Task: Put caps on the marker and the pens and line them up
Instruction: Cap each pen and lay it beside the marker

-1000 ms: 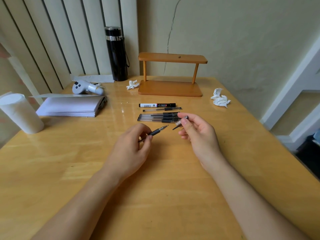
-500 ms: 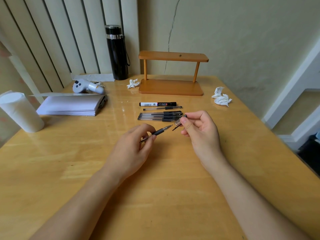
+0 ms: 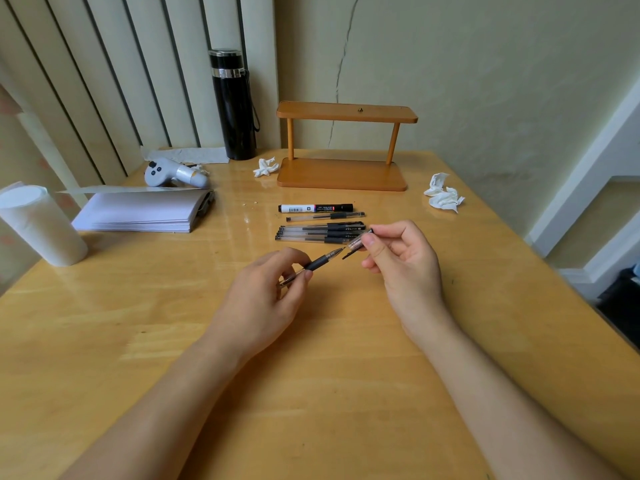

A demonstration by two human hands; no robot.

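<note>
**Pen and cap facing each other above the table**

In the head view I am seeing both of my hands lifted a little over the wooden table (image 3: 346, 393). My left hand (image 3: 263, 299) is pinching the uncapped pen (image 3: 313, 265) between the thumb and the fingers, closed around its clear barrel, and the pen is pointing up and to the right with its bare tip free. My right hand (image 3: 403, 263) is gripping the clear cap (image 3: 356, 243) between the thumb and the first fingers, closed on it, and the cap's black clip is hanging down toward the pen. The tip and the opening of the cap are standing just apart, almost in one line, not touching.

Behind the hands, the marker (image 3: 316, 207) is lying across the table with its black cap on. Just below it one single pen (image 3: 325, 216) is lying parallel, and below that a tight group of capped pens (image 3: 320, 233) is lying side by side, touching each other. The right end of this group is partly hidden by my right hand, so I cannot count them surely.

Farther back a wooden stand (image 3: 341, 174) is standing near the wall, with a black flask (image 3: 233, 105) to its left. A stack of paper (image 3: 142, 213) is lying at the left side.
</note>
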